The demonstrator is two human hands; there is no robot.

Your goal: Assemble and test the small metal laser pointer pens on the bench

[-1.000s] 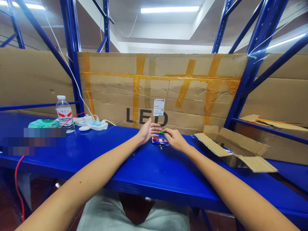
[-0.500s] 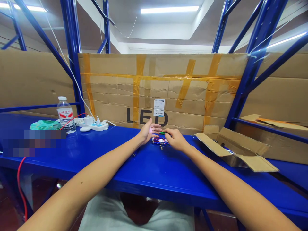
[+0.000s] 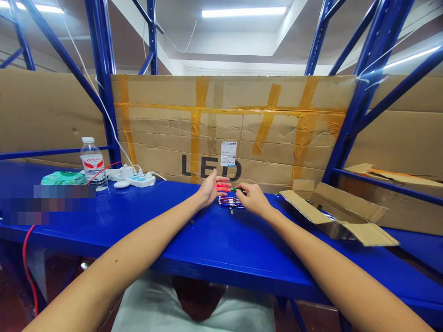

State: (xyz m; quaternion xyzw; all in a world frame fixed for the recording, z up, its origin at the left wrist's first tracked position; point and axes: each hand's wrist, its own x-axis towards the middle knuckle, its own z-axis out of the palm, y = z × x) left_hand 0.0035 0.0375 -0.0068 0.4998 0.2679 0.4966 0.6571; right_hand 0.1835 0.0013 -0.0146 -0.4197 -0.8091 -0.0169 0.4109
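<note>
My right hand pinches a small green pocket flashlight, its tip turned toward my left palm. My left hand is held up with fingers stretched out, and red light glows across them. Just beneath both hands, a row of shiny blue, purple and red metal tubes lies on the blue table. A few tiny metallic pieces sit in front of the row, too small to name. Another dark bit rests by my left forearm.
An opened cardboard box with some items inside stands at right. Toward the left are a water bottle, a green soft packet and a white power strip with cables. A large taped cardboard panel closes off the back.
The light on my left hand has gone from a pale whitish-purple spot on the palm to a red glow over the fingers. Both hands stay nearly in place.
</note>
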